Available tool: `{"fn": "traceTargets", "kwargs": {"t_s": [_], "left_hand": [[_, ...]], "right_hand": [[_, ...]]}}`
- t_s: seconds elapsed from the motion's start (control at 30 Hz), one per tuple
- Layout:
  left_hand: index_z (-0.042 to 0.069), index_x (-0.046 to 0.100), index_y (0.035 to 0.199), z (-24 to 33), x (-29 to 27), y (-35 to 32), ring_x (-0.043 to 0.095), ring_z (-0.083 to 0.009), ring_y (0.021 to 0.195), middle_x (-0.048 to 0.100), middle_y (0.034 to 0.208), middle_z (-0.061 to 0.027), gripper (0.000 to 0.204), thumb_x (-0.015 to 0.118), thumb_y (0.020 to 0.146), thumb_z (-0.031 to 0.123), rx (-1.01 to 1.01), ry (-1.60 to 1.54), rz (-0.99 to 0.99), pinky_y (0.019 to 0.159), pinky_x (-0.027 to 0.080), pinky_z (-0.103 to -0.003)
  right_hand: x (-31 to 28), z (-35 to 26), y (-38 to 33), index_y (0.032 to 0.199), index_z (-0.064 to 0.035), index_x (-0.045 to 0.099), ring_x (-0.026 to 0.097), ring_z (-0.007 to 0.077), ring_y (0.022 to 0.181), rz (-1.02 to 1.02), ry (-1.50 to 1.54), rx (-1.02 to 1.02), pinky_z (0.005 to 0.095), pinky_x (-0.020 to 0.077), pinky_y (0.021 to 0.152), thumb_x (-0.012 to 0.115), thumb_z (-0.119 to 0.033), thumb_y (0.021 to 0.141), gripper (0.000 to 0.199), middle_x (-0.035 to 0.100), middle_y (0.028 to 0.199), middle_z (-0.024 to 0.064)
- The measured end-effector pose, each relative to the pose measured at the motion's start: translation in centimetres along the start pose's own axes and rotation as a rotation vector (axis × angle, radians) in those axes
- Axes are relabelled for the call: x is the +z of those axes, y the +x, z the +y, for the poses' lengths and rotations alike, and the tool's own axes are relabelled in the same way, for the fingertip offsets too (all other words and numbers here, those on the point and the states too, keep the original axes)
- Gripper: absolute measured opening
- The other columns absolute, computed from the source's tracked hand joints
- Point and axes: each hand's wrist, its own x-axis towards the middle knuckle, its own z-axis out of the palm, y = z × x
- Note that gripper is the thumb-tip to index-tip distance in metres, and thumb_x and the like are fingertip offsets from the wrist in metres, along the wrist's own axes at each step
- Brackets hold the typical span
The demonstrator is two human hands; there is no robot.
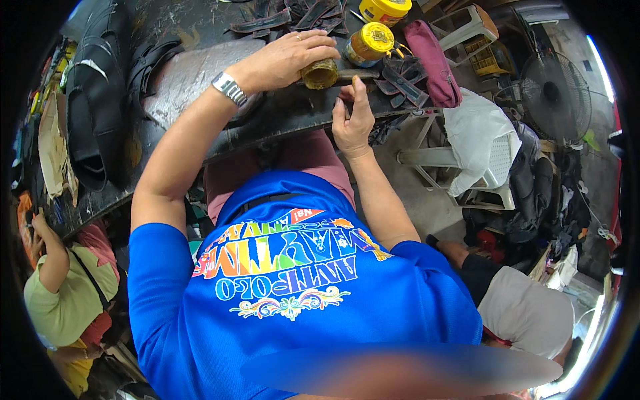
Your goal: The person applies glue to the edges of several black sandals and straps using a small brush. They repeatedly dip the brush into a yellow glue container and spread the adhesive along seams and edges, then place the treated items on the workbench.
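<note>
Head view, left hand [300,59] gripping amber jar [321,75] near table [283,110] edge, jar mouth toward person, right hand [354,123] half open, index fingertip by brown stick [365,73], contact unclear.

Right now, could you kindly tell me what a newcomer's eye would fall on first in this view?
Most likely the bright blue printed T-shirt, filling the lower centre. Next, near the edge of the dark table at the top, the left hand holds an open amber jar, and a yellow-lidded jar stands to its right.
</note>
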Motion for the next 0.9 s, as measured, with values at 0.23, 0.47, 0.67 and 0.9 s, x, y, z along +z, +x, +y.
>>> {"fn": "traceTargets", "kwargs": {"t_s": [0.23,0.47,0.67,0.9], "left_hand": [[0.012,0.053,0.138,1.8,-0.4,-0.9,0.041,-0.0302,0.144,0.052,0.147,-0.012,0.059,0.064,0.081,-0.004,-0.083,-0.003,0.095,0.116,0.036,-0.044],[0.014,0.036,0.154,3.0,-1.2,-2.0,0.041,-0.03,0.144,0.041,0.156,-0.0121,0.079,0.06,0.082,-0.007,-0.14,-0.042,0.141,0.114,0.038,-0.045],[0.016,0.046,0.147,2.7,-3.6,-4.7,0.051,-0.0278,0.134,0.047,0.149,-0.0113,0.068,0.064,0.083,-0.001,-0.227,0.079,0.169,0.11,0.042,-0.046],[0.01,0.053,0.137,-3.1,-10.4,-13.2,0.057,-0.0382,0.121,0.056,0.13,-0.0238,0.061,0.074,0.085,0.033,-0.956,0.676,0.16,0.099,0.046,-0.053]], "right_hand": [[0.2,-1.0,0.3,0.137,-0.0022,0.052,0.063,0.0326,0.08,0.011,-0.102,-0.112,0.0435,0.0509,0.071,0.065,0.006,0.081,0.058,0.068,0.096,0.0145],[0.3,-1.6,0.0,0.14,0.0016,0.047,0.065,0.0319,0.083,0.03,-0.09,-0.125,0.0418,0.0528,0.078,0.065,0.007,0.084,0.058,0.069,0.101,0.0163],[-0.3,-1.0,-0.2,0.141,0.0026,0.046,0.065,0.0304,0.083,0.032,-0.076,-0.128,0.0404,0.0534,0.077,0.064,0.008,0.085,0.059,0.069,0.102,0.0162],[-0.9,-0.7,0.0,0.141,0.003,0.045,0.065,0.0303,0.084,0.011,-0.08,-0.126,0.0406,0.0535,0.078,0.063,0.007,0.086,0.058,0.069,0.104,0.0164]]}}
